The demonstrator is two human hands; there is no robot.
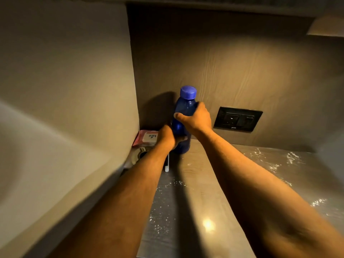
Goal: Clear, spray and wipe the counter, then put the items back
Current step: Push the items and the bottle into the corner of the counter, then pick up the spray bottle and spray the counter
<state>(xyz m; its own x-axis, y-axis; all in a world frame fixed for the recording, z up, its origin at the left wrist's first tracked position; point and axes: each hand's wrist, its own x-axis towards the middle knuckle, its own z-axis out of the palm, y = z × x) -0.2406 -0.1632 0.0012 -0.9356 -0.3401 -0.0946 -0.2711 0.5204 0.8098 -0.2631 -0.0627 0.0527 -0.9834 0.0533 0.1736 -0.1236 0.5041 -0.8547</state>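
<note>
Wet counter (214,192), back left corner: blue bottle (183,118) stands upright, capped, cap uppermost, contents not discernible. Right hand (195,118) grips its shoulder; left hand (167,136) grips its lower body.

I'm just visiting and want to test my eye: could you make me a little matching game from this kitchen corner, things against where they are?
Things:
1. blue bottle
2. wipes pack
3. wall socket
4. white stick

Places:
A. lying on the counter, by the left forearm
B. on the back wall, right of the bottle
C. gripped by both hands
D. in the corner, left of the bottle

Pairs: 1-C, 2-D, 3-B, 4-A
</note>
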